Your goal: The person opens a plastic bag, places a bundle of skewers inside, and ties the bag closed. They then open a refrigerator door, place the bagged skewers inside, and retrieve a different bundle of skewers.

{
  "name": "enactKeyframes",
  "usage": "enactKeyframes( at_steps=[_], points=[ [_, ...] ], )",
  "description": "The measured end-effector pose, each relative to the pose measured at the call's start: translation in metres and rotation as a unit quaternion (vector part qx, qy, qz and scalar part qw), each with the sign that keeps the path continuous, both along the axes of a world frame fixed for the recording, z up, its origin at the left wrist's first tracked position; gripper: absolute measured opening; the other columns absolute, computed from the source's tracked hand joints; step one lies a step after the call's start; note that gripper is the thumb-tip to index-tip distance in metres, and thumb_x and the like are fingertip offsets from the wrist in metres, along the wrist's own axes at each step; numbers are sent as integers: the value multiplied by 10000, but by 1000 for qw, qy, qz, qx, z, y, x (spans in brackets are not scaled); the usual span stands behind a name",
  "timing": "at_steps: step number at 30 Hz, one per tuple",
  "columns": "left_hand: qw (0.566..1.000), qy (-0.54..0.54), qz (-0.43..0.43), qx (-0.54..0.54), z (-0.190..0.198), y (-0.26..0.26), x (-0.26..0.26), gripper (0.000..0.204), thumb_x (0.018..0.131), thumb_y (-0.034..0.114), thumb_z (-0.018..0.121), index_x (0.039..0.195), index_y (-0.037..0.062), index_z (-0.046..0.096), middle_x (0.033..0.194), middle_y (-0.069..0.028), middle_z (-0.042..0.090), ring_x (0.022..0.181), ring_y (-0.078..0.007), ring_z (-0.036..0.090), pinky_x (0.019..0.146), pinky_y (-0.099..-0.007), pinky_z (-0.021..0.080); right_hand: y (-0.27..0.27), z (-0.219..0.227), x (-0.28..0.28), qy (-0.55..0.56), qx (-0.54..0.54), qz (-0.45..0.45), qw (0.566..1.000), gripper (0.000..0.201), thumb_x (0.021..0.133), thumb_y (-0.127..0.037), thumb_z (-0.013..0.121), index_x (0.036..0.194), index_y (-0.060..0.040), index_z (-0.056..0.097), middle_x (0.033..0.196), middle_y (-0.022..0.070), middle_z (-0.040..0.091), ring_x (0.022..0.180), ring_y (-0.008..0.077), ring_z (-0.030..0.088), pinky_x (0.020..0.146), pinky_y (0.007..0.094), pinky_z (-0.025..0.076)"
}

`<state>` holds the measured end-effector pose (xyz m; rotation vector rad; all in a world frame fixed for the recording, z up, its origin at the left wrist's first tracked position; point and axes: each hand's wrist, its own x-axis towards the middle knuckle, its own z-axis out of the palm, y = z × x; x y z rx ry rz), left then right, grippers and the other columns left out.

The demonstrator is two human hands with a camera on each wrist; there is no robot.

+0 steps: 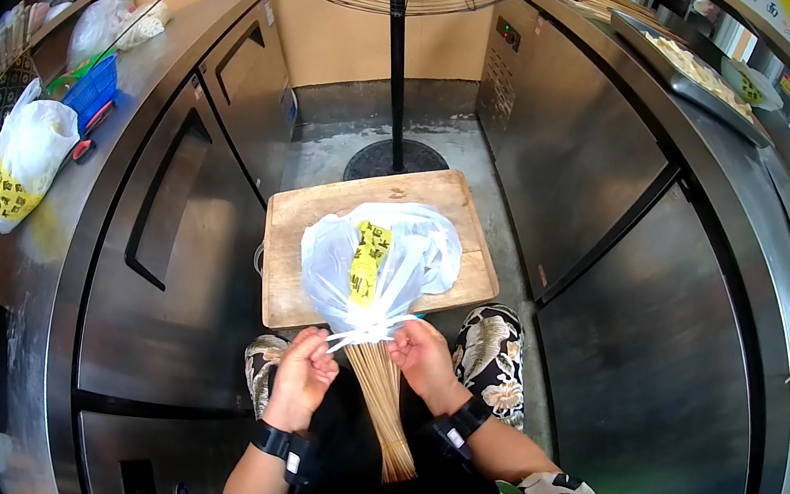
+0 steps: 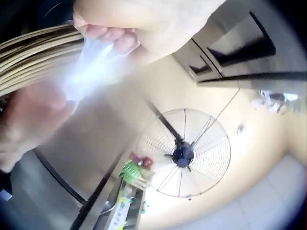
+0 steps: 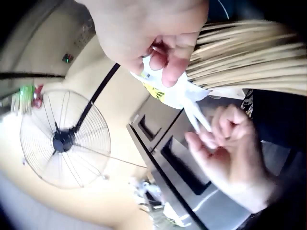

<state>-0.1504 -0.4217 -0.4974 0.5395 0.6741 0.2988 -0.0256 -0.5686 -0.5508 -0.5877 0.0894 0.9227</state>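
While the white bag [image 1: 327, 263] lies just beyond the hands [image 1: 304, 376] [image 1: 424, 360] | both pinch its gathered ends | sticks [image 1: 379, 396] run between them

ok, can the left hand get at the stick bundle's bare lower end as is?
Likely yes: the stick bundle runs down beside the left hand, nothing visible between them. It'd probably have to drop the white bag strip it's pinching first.

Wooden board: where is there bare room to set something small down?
The board shows bare wood along its far edge, beyond the white bag, and in strips between bag and side edges. Its near edge is crowded: the bag's gathered neck, the stick bundle, left hand and right hand meet there.
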Motion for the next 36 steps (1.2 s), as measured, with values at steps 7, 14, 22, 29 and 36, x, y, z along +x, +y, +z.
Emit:
enactKeyframes(
  at_steps=[7, 14, 22, 29, 36],
  points=[
    [985, 1, 75, -153, -14, 13, -15, 270, 893, 221, 576, 682, 134, 432, 525, 29, 324, 501, -120, 316, 525, -271, 288, -9, -12, 21, 227, 98, -16, 969, 230, 915, -149, 525, 705, -83, 460, 750, 53, 544, 639, 139, 498, 565, 243, 410],
    [976, 13, 107, -190, -21, 8, -19, 191, 872, 221, 575, 728, 120, 503, 538, 17, 338, 508, -123, 319, 531, -276, 283, -12, -39, 31, 282, 83, 15, 956, 138, 891, -87, 522, 758, -54, 503, 738, 51, 545, 619, 119, 482, 532, 226, 360],
    [997, 21, -22, 70, -18, 21, -50, 383, 916, 115, 543, 1280, 48, 443, 1259, -110, 532, 1102, -263, 548, 923, -393, 478, -40, 29, -13, 33, -107, 254, 961, 220, 930, -216, 592, 1079, -59, 551, 1045, 78, 622, 923, 189, 621, 760, 289, 511],
    [996, -17, -88, 4, -37, 44, -37, 276, 929, 152, 544, 1192, 69, 534, 1197, -95, 572, 1115, -260, 544, 973, -430, 447, -42, 6, -62, 82, -120, 338, 930, 269, 882, -136, 659, 1098, -29, 543, 1005, 133, 641, 867, 208, 649, 737, 332, 571],
    [988, -100, -113, 27, -49, 39, -31, 305, 957, 152, 484, 1253, 82, 496, 1245, -104, 546, 1147, -278, 527, 992, -471, 426, -40, 34, -78, -51, -212, 272, 937, 422, 796, -81, 734, 1095, -77, 437, 832, 45, 595, 671, 141, 617, 576, 259, 535]
  ],
)
